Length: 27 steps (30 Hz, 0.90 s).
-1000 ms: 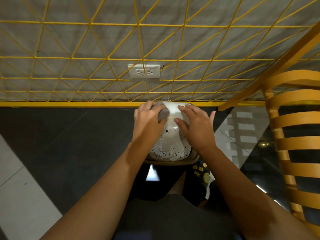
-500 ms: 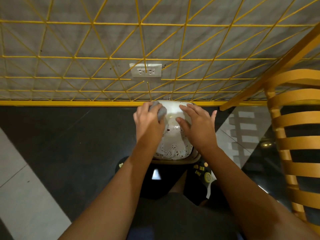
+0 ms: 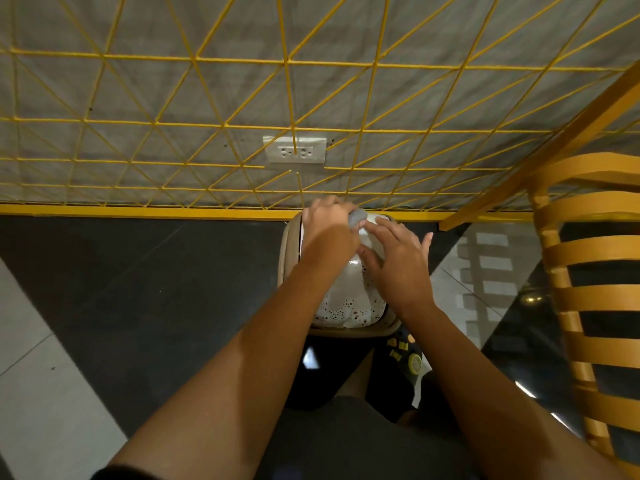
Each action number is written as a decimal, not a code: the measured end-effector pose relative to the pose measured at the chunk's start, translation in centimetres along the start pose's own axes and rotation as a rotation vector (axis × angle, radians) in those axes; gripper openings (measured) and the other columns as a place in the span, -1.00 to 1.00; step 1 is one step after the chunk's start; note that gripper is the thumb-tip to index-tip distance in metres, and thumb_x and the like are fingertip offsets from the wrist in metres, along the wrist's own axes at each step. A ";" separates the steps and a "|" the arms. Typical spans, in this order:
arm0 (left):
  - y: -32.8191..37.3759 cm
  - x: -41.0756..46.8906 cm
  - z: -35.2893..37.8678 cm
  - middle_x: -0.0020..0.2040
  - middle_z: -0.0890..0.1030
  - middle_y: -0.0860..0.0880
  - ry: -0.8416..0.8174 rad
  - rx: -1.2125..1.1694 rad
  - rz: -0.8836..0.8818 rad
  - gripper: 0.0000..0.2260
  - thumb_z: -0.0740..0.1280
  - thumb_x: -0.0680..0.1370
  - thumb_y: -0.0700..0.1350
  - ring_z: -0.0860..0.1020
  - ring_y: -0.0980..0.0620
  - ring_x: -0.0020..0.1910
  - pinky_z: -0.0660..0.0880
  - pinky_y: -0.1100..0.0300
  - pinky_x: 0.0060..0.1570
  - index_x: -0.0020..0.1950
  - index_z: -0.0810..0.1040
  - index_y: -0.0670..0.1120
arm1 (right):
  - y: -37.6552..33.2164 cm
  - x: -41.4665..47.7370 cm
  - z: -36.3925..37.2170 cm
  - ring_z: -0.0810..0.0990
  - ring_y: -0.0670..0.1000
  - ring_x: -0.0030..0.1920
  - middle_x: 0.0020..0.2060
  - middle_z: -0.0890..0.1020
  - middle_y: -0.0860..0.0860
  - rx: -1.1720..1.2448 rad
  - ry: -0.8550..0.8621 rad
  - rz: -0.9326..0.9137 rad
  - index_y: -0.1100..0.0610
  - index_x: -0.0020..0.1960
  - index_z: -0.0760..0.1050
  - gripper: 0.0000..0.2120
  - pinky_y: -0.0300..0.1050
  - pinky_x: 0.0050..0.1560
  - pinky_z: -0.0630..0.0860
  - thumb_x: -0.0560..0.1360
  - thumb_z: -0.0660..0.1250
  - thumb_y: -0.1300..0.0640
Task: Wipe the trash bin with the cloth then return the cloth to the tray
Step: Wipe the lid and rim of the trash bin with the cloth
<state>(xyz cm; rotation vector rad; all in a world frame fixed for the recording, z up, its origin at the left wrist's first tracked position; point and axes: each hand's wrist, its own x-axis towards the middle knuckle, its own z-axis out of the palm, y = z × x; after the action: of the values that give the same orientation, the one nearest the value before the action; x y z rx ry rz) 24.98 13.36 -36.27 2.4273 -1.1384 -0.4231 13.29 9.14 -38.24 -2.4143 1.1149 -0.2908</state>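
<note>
You are in the wiping part of the job, by my reading, with the return of the cloth not yet begun. Your left hand (image 3: 327, 226) sits just above the centre of the frame, fingers curled closed around a small grey cloth (image 3: 357, 218), of which only a rounded wad shows past the knuckles, pressed against the far upper edge of the trash bin (image 3: 349, 303). Your right hand (image 3: 398, 261) lies just right of it, fingers spread and flat on the bin's white lid, gripping nothing and seemingly steadying it. The bin stands at the centre of the frame on the dark floor (image 3: 138, 289), its far side close to the yellow baseboard (image 3: 138, 211) below the yellow wire grid (image 3: 207, 98) and the wall outlet (image 3: 295, 149). Dark speckles cover the nearer, lower part of the lid; I cannot tell whether they are dirt or a printed pattern, so I cannot say how much surface is actually clean. The tan rim shows at the left and bottom edges, and the bin's sides are hidden from this high view, so judge them as possibly still to do. No tray appears anywhere in the frame, so you will have to turn away to find it. A slatted wooden chair (image 3: 588, 271) fills the right edge, near your right forearm.
</note>
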 end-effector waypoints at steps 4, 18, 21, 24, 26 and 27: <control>-1.3 1.2 -0.3 0.23 0.50 -0.10 0.050 -0.012 -0.073 -0.70 0.20 0.56 0.05 0.34 -0.08 0.26 0.17 0.07 0.20 0.21 0.52 -0.03 | 0.1 -0.1 0.2 0.27 0.09 0.41 0.33 0.45 -0.01 0.014 0.015 -0.006 0.00 0.29 0.43 -0.62 0.19 0.43 -0.24 0.51 0.25 -0.08; -2.2 -5.1 -0.8 0.10 0.56 -0.18 0.186 -0.073 0.069 -0.75 0.34 0.45 -0.23 0.45 -0.23 0.12 0.26 0.00 0.10 0.12 0.59 -0.16 | 0.2 -0.2 0.1 0.26 0.07 0.42 0.35 0.43 -0.03 0.016 0.010 0.009 0.00 0.29 0.43 -0.62 0.16 0.43 -0.26 0.51 0.24 -0.09; -2.6 -6.9 -0.4 0.15 0.57 -0.13 0.228 -0.109 0.083 -0.72 0.34 0.46 -0.23 0.48 -0.16 0.13 0.24 0.11 0.12 0.17 0.58 -0.13 | -0.1 -0.2 0.1 0.26 0.07 0.42 0.35 0.42 -0.03 0.017 0.010 0.008 0.00 0.29 0.44 -0.62 0.18 0.43 -0.26 0.52 0.24 -0.08; -3.8 -8.0 -0.7 0.17 0.56 -0.10 0.345 -0.303 -0.093 -0.73 0.37 0.46 -0.22 0.48 -0.05 0.13 0.34 0.09 0.19 0.17 0.58 -0.12 | -0.2 -0.3 0.0 0.24 0.06 0.43 0.36 0.41 -0.03 0.009 0.005 0.015 0.00 0.30 0.42 -0.62 0.20 0.42 -0.27 0.52 0.23 -0.08; -4.7 -8.1 -1.7 0.16 0.55 -0.06 0.465 -0.542 -0.319 -0.74 0.37 0.49 -0.14 0.48 0.03 0.14 0.39 0.17 0.18 0.17 0.57 -0.12 | -0.3 -0.4 -0.1 0.24 0.04 0.43 0.36 0.41 -0.04 0.007 0.010 0.015 -0.01 0.31 0.42 -0.62 0.21 0.41 -0.30 0.52 0.23 -0.06; -5.2 -7.9 -2.2 0.15 0.56 -0.05 0.529 -0.607 -0.417 -0.73 0.36 0.50 -0.10 0.49 0.04 0.14 0.38 0.24 0.15 0.17 0.57 -0.12 | -0.4 -0.4 -0.2 0.24 0.03 0.43 0.35 0.42 -0.03 0.007 0.015 0.012 0.00 0.30 0.42 -0.63 0.22 0.40 -0.31 0.52 0.24 -0.05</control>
<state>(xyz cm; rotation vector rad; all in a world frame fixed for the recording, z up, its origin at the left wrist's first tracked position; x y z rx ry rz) 24.50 23.09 -36.20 2.0253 -0.2238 -0.1832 13.23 9.57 -37.85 -2.4020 1.1330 -0.3091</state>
